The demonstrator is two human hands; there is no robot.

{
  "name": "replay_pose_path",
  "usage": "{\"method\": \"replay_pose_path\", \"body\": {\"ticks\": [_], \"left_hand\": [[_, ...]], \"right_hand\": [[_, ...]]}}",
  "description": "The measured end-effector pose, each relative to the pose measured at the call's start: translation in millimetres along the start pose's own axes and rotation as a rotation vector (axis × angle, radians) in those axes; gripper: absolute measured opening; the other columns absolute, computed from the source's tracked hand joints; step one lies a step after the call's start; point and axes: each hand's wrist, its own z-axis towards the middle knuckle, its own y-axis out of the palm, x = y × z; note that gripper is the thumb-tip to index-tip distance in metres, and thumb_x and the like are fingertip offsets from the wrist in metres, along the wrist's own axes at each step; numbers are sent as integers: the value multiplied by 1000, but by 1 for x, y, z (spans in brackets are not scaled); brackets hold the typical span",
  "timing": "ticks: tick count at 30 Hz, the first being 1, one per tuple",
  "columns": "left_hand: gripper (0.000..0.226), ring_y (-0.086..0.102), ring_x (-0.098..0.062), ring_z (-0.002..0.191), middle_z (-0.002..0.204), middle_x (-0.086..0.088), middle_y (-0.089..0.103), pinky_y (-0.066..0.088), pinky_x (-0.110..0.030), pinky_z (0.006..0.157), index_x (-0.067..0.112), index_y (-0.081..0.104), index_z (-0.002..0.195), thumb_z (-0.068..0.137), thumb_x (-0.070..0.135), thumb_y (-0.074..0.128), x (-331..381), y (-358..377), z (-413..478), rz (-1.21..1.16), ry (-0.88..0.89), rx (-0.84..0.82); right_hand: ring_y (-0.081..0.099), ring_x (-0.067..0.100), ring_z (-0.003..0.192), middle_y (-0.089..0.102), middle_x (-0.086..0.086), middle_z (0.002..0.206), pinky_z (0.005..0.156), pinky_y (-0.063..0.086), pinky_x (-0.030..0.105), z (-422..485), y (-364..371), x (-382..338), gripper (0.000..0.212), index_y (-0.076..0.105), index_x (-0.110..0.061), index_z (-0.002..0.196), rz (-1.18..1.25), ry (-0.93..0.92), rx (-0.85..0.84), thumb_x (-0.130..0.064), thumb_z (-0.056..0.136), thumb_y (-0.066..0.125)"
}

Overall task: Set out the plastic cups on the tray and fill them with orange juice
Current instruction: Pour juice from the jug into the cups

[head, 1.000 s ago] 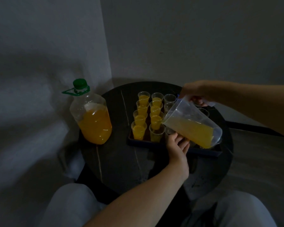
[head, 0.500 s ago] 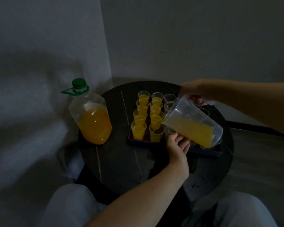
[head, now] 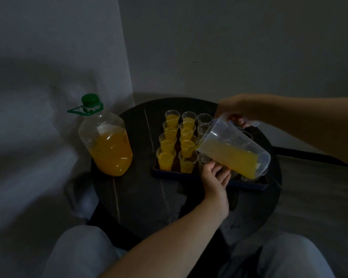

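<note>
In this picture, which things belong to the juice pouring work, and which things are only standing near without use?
In the job: jug, tilted and pouring; right hand on its handle; left hand by its underside; filled cups; empty cups; tray.
Only standing by: large bottle of juice, capped, untouched; table bearing everything.

On the counter [head: 141, 197], the juice bottle [head: 109, 145] stands left of the tray [head: 247, 185]. Cups [head: 170, 125] stand in rows on the tray. The tilted pitcher [head: 233, 149] hangs above its right part.
</note>
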Motion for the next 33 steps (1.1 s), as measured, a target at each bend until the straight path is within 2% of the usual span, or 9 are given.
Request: {"method": "replay_pose_path", "body": {"ticks": [5, 9, 14, 19, 22, 27, 30, 31, 33], "left_hand": [[35, 67, -22, 112, 122, -6, 68, 44, -41, 112, 16, 64, 121, 106, 32, 37, -1, 1, 0, 7, 7, -3], [35, 67, -22, 113, 123, -6, 69, 44, -42, 113, 16, 65, 121, 106, 32, 38, -2, 1, 0, 16, 6, -5], [36, 66, -22, 116, 126, -7, 68, 43, -42, 113, 17, 65, 123, 107, 33, 36, -2, 1, 1, 16, 4, -15], [33, 67, -22, 113, 120, -6, 69, 42, -43, 114, 17, 64, 119, 106, 28, 36, -2, 6, -1, 5, 4, -9], [33, 66, -23, 115, 121, -7, 68, 41, -43, 115, 16, 65, 117, 106, 28, 36, -1, 7, -2, -4, -8, -20], [32, 67, -25, 113, 118, -7, 70, 42, -44, 114, 17, 66, 112, 106, 26, 36, 1, 7, -2, -7, -16, -19], [31, 66, -25, 114, 120, -8, 69, 43, -44, 114, 18, 66, 112, 105, 23, 36, 1, 6, 0, -16, -10, -5], [32, 66, -25, 114, 121, -9, 69, 42, -44, 114, 17, 66, 114, 105, 22, 36, 1, 6, 0, -20, -10, -5], [34, 66, -26, 114, 122, -11, 69, 42, -44, 114, 15, 66, 117, 103, 19, 35, 2, 7, -2, -22, -14, -9]], "right_hand": [[38, 15, 57, 47, 9, 70, 55, 31, 25, 1, -1, 2, 18, 56, -8, 83, 7, -9, 2, -18, 98, 55], [41, 15, 58, 49, 9, 71, 62, 35, 25, 3, -2, 4, 18, 58, -6, 87, -16, -11, -2, -19, 99, 55], [41, 15, 58, 51, 8, 70, 64, 34, 24, 7, -2, 9, 16, 60, -7, 86, 72, 31, 10, -20, 95, 59], [45, 15, 59, 52, 9, 70, 65, 38, 23, 11, -6, 12, 16, 60, -6, 83, 95, 26, 15, -18, 94, 59], [51, 14, 54, 57, 8, 64, 59, 43, 22, 14, -9, 17, 20, 60, -7, 79, 158, 53, 39, -23, 93, 60], [58, 20, 67, 62, 14, 83, 70, 48, 28, 9, -9, 16, 18, 62, -7, 89, 199, 36, 34, -24, 91, 63], [57, 27, 87, 61, 18, 95, 95, 48, 37, 2, -8, 9, 16, 59, -6, 93, 138, 5, 30, -23, 95, 59], [55, 28, 89, 59, 18, 94, 98, 47, 38, 0, -8, 7, 16, 58, -6, 92, 107, -3, 37, -22, 96, 57], [53, 26, 79, 55, 16, 87, 81, 47, 34, 0, -10, 5, 17, 56, -7, 88, 68, 8, 50, -22, 97, 57]]}}
